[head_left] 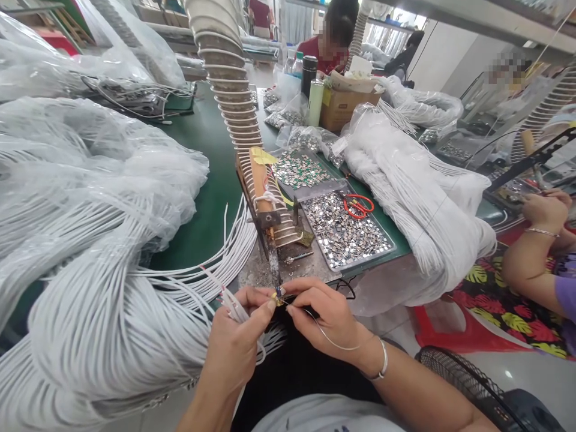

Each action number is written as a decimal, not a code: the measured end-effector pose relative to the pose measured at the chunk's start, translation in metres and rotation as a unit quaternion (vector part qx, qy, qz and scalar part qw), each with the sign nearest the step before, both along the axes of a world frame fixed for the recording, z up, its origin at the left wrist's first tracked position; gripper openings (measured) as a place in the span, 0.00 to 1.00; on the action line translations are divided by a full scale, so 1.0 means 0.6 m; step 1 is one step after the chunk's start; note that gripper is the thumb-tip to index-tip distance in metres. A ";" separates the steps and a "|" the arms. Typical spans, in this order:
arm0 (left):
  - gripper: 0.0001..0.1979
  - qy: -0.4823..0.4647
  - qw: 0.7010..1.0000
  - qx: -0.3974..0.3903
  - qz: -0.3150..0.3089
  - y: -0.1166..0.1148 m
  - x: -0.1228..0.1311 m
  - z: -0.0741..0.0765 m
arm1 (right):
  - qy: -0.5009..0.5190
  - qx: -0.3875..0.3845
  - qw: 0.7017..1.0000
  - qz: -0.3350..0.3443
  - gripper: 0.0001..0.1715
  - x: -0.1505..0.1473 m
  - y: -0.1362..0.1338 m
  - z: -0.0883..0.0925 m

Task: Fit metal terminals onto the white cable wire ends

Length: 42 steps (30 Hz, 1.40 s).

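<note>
My left hand [238, 336] is closed around several white cables [225, 297] and pinches one end up against the tip of a fixed soldering iron [272, 264]. My right hand [321, 318] pinches a thin solder wire [333, 342] at the same tip, and the wire loops back under my wrist. Between the two sets of fingertips sits a small gold-coloured part [279, 298]. The iron is clamped on a wooden stand [261, 180].
Bagged bundles of white cable [90, 228] fill the green bench at left; another bundle [423, 198] lies at right. A tray of small chips [344, 231] holds orange scissors [357, 205]. A ribbed extraction hose [225, 72] hangs above. A neighbour's arm [535, 252] works at right; a fan [472, 384] stands below.
</note>
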<state>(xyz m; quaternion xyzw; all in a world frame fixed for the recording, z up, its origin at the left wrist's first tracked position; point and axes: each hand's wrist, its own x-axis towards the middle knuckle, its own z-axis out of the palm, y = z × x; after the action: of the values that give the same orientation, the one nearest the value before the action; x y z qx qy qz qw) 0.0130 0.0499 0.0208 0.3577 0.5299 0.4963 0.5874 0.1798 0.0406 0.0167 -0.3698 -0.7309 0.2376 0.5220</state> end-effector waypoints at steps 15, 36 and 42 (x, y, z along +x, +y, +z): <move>0.09 -0.007 1.000 -0.014 -0.019 -0.010 -0.006 -0.039 | -0.019 -0.052 0.998 0.013 0.06 0.004 -0.012 -0.023; 0.28 0.040 0.988 -0.113 -0.094 -0.119 -0.052 -0.088 | -0.260 -0.255 0.930 0.054 0.12 0.086 -0.076 -0.066; 0.29 0.124 0.963 -0.080 -0.227 -0.123 -0.054 -0.105 | -0.003 -0.292 0.952 0.095 0.10 0.022 -0.041 -0.030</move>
<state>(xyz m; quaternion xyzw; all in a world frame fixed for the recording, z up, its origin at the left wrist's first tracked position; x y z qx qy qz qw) -0.0192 -0.0240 -0.0423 0.4795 0.5414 0.2576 0.6408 0.1930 0.0160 -0.0014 -0.4358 -0.6629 0.4878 0.3642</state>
